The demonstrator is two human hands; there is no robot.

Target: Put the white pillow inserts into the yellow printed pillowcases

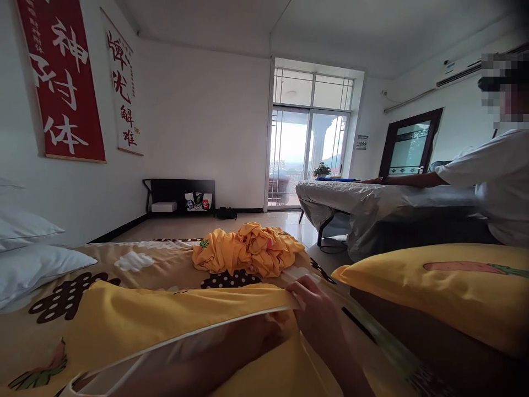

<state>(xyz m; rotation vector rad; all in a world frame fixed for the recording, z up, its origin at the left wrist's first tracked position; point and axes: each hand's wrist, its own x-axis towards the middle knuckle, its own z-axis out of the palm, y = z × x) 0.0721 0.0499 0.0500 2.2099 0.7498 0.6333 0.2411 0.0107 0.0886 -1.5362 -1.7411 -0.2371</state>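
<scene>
A yellow pillowcase [173,311] with a carrot print and a white-edged opening lies across the bed in front of me. My right hand [309,303] pinches its far right corner from outside. My left hand [266,332] reaches inside through the opening, with the forearm running along the shaded interior. Its fingers are hidden in shadow and cloth near the corner that my right hand holds. Just beyond lies a crumpled yellow-orange cloth [252,251], also with a carrot print.
White pillows [37,270] lie at the left. A plump yellow pillow [446,286] is on the right. The bed has a brown patterned sheet [136,259]. Beyond it, a person [504,182] leans over a plastic-covered table [372,196]. A low black shelf [179,193] stands by the wall.
</scene>
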